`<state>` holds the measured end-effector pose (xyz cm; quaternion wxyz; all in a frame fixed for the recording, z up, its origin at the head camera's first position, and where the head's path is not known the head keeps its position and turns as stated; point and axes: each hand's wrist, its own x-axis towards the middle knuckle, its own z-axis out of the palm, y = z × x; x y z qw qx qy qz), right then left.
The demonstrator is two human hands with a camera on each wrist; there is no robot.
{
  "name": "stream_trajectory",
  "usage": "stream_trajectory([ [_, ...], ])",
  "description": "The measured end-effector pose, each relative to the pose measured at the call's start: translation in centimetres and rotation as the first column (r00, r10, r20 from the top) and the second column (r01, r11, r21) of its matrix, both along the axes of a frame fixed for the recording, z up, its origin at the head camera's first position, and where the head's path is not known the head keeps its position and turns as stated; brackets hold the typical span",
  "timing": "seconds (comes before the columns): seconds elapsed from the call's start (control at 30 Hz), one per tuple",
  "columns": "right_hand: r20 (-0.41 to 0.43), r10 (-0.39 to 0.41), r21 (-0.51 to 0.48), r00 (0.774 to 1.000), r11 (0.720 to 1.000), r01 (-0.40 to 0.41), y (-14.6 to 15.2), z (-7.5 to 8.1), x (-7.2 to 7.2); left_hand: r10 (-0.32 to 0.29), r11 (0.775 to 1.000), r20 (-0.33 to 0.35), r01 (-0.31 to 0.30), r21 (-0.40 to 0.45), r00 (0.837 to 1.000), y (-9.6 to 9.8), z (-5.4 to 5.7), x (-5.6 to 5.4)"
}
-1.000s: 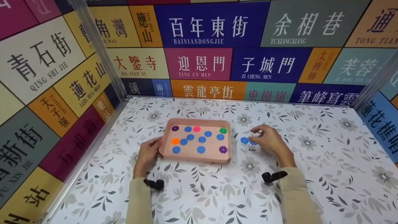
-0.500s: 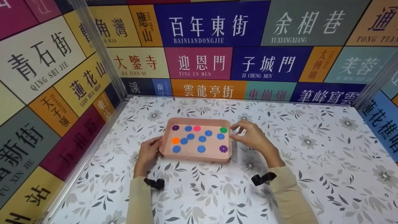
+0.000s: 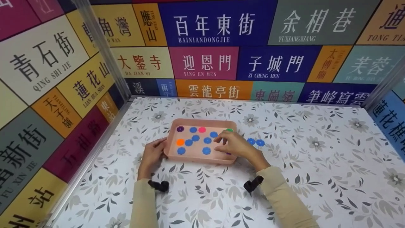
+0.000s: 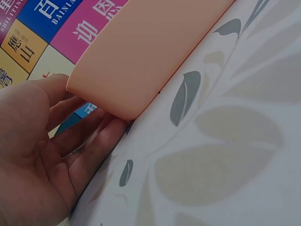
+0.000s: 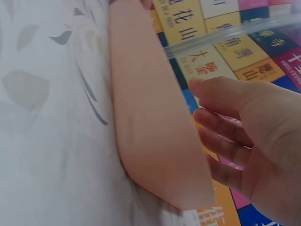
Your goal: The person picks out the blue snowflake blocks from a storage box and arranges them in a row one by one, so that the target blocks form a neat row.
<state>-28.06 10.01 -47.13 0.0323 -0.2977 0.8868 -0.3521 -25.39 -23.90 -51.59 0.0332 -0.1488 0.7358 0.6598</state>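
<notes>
A shallow pink tray [image 3: 193, 158] lies on the table with several small flower-shaped discs in it, most of them blue [image 3: 206, 150]. My left hand [image 3: 152, 156] holds the tray's left end; in the left wrist view its thumb is at the rim and its fingers lie along the outer wall and lower edge. My right hand [image 3: 237, 144] reaches over the tray's right side, thumb and forefinger apart, no disc showing between them. It partly covers a green disc [image 3: 229, 129] and a purple one. In the right wrist view the fingers are beyond the tray wall [image 5: 146, 108].
Two blue flower discs [image 3: 260, 142] lie side by side on the table, right of the tray. A flower-and-leaf patterned cover [image 3: 202, 196] spans the tabletop. Walls of coloured street-name panels [image 3: 205, 63] rise behind it and at the left.
My right hand has moved left, from the two loose blue discs past the tray's right rim to above its inside. The loose discs stay on the table; the left hand remains at the tray.
</notes>
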Motion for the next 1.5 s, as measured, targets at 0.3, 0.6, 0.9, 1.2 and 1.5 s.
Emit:
stream_trajectory([
  [0.3, 0.087, 0.001, 0.072, 0.996, 0.997, -0.007, -2.4, -0.5, -0.6, 0.016, 0.999, -0.046, -0.014, 0.039, 0.999, 0.3, -0.2, 0.1],
  [0.6, 0.114, 0.026, 0.015, 0.993, 0.999, -0.028, -4.0, -2.0, -0.7, 0.017, 1.0, -0.005, -0.017, 0.023, 1.0, 0.1, -0.3, 0.2],
  [0.9, 0.125, 0.047, -0.004, 0.991, 0.999, -0.047, -4.4, -3.1, -0.8, 0.007, 1.0, -0.004, -0.007, -0.013, 1.0, -0.1, -0.3, 0.2],
  [1.2, 0.157, 0.01, -0.011, 0.988, 1.0, -0.008, -4.4, -3.3, -0.8, 0.008, 1.0, -0.026, -0.009, -0.007, 1.0, -0.1, -0.5, 0.1],
  [1.5, 0.154, -0.014, 0.012, 0.988, 1.0, 0.013, -4.4, -2.9, -1.0, 0.012, 1.0, -0.018, -0.012, -0.021, 1.0, 0.1, -0.4, -0.3],
])
